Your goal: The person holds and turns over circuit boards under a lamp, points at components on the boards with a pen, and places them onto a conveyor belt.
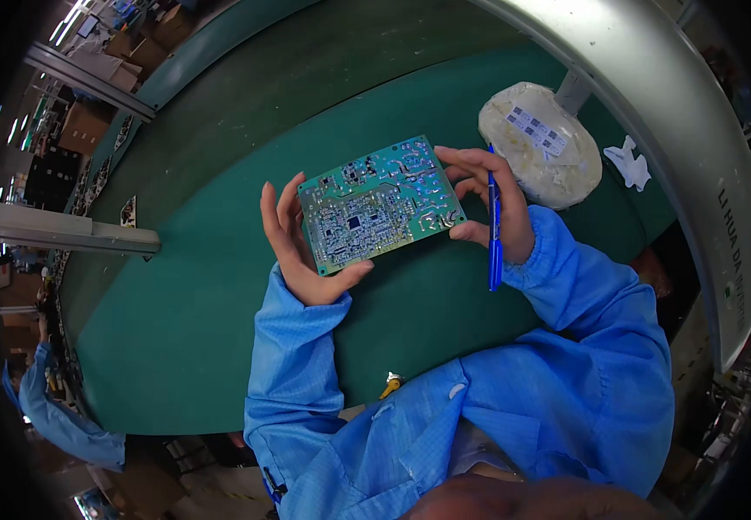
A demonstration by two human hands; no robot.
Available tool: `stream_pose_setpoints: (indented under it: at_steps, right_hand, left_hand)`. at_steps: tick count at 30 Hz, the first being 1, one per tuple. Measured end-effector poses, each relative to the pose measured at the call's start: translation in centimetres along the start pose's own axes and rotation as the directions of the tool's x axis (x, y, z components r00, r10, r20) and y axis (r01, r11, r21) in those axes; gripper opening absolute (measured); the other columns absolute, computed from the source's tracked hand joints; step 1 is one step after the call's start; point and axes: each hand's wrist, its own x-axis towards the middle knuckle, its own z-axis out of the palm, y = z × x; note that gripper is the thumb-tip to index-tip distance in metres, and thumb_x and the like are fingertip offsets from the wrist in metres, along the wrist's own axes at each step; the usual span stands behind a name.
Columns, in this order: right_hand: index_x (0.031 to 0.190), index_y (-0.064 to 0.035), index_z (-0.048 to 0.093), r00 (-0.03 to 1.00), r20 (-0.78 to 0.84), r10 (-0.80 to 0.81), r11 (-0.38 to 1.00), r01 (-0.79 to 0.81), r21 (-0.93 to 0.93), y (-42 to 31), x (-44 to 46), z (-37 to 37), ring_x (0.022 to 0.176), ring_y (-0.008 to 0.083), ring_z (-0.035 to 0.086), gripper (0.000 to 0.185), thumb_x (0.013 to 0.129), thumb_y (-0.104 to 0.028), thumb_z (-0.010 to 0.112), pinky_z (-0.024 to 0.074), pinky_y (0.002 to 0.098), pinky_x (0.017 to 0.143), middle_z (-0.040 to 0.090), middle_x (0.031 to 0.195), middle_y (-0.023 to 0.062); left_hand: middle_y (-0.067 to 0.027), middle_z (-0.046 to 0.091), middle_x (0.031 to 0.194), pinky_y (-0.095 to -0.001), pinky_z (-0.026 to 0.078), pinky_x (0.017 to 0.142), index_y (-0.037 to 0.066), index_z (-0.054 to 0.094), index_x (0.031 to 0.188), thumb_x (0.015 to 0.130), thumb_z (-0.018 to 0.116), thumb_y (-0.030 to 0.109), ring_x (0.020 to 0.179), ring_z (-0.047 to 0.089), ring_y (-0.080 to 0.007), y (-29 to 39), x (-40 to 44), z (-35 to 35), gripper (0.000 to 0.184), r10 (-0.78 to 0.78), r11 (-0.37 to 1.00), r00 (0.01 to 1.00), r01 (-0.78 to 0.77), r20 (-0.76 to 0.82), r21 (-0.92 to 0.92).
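A green circuit board (381,205), dense with small parts and solder joints on the side facing me, is held up over the green table mat. My left hand (306,260) grips its left end, thumb along the lower edge and fingers behind the left edge. At the right end, my right hand (501,204) pinches the board's edge between thumb and fingers. A blue pen (495,230) also sits in that right hand, pointing up and down across the fingers.
A wrapped cream-coloured bundle (536,178) bearing printed labels lies at right, near crumpled white tissue (627,165). A large grey lamp-like arm (687,113) curves over the right side. A metal post (63,230) juts in from the left. Another person's blue sleeve (68,425) shows lower left.
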Motion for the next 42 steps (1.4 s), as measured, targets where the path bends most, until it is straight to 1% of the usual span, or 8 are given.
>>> stream_pose_setpoints:
  at_steps: [7,11,14,17,22,25,33,42]
  right_hand:
    - [0.126,-0.004,0.038,0.995,-0.101,-0.013,0.995,0.023,0.1,0.9,-0.2,-0.2,0.104,0.0215,0.056,0.057,0.081,-0.02,0.071,0.0458,0.0328,0.086,0.056,0.12,0.0163]
    - [0.112,-0.0039,0.048,0.921,-0.24,0.307,0.945,-0.265,0.191,1.8,1.3,-1.4,0.089,0.0164,0.059,0.029,0.094,-0.025,0.054,0.048,0.0301,0.078,0.063,0.102,0.0134]
    - [0.099,-0.0075,0.056,0.791,-0.095,0.604,0.698,-0.468,0.542,3.7,1.3,-1.4,0.074,0.0138,0.058,0.027,0.093,-0.033,0.055,0.0471,0.0273,0.067,0.059,0.084,0.0033]
    - [0.098,-0.0083,0.057,0.817,-0.074,0.572,0.747,-0.482,0.457,3.0,1.2,-0.6,0.073,0.0112,0.056,0.026,0.093,-0.034,0.055,0.0465,0.0267,0.067,0.058,0.082,0.0011]
    - [0.099,-0.0053,0.058,0.872,-0.151,0.466,0.881,-0.443,0.165,4.3,2.6,-0.1,0.07,0.004,0.052,0.023,0.093,-0.028,0.055,0.0433,0.0196,0.062,0.06,0.079,-0.0008]
    - [0.102,-0.0064,0.057,0.89,-0.084,0.449,0.887,-0.431,0.167,3.9,2.7,0.1,0.079,0.0061,0.055,0.021,0.094,-0.026,0.053,0.0451,0.02,0.067,0.06,0.088,0.0014]
    - [0.113,-0.0033,0.046,0.969,-0.127,0.211,0.977,-0.208,0.038,6.1,1.9,0.6,0.08,0.0084,0.056,0.023,0.097,-0.021,0.047,0.0471,0.0212,0.07,0.062,0.103,0.0099]
    - [0.111,-0.0045,0.048,0.92,-0.057,0.388,0.919,-0.381,0.103,3.6,1.6,-0.2,0.075,0.0063,0.051,0.025,0.097,-0.025,0.048,0.0441,0.0214,0.066,0.063,0.1,0.0075]
  left_hand:
    - [-0.0222,0.035,0.136,-0.0417,0.032,0.103,0.005,0.005,0.145,0.055,0.087,0.037,0.121,0.043,-0.0311,0.3,0.1,-0.2,0.126,-0.006,0.999,1.0,0.006,-0.003,0.044]
    - [-0.0228,0.048,0.125,-0.0406,0.035,0.1,0.004,0.01,0.144,0.065,0.083,0.017,0.115,0.049,-0.0297,2.1,-0.4,0.9,0.109,0.045,0.986,0.998,-0.04,-0.031,0.16]
    - [-0.0173,0.059,0.106,-0.0392,0.039,0.096,0.004,0.018,0.142,0.075,0.069,-0.002,0.101,0.058,-0.0253,3.0,-1.4,1.6,0.084,0.093,0.99,0.996,-0.094,0.009,0.105]
    - [-0.016,0.061,0.094,-0.0418,0.044,0.091,0.006,0.023,0.138,0.075,0.07,-0.001,0.089,0.062,-0.0234,3.0,-1.1,1.4,0.078,0.326,0.938,0.925,-0.342,0.195,0.054]
    - [-0.0149,0.062,0.096,-0.0428,0.042,0.093,0.007,0.021,0.138,0.067,0.082,0.012,0.09,0.062,-0.0256,2.8,0.5,3.1,0.094,0.311,0.946,0.93,-0.322,0.196,0.028]
    - [-0.0227,0.039,0.134,-0.0453,0.029,0.105,0.008,0.007,0.144,0.049,0.091,0.034,0.126,0.04,-0.0331,2.5,2.0,4.3,0.129,0.27,0.945,0.949,-0.294,0.163,0.143]
    - [-0.0298,0.029,0.139,-0.0467,0.025,0.108,0.01,-0.003,0.145,0.05,0.091,0.034,0.129,0.035,-0.038,2.3,1.8,5.2,0.136,0.257,0.961,0.945,-0.272,0.2,0.05]
    - [-0.0253,0.034,0.137,-0.0443,0.028,0.107,0.01,-0.001,0.145,0.047,0.092,0.037,0.127,0.039,-0.0358,2.0,1.8,5.7,0.137,0.162,0.986,0.985,-0.164,0.067,0.033]
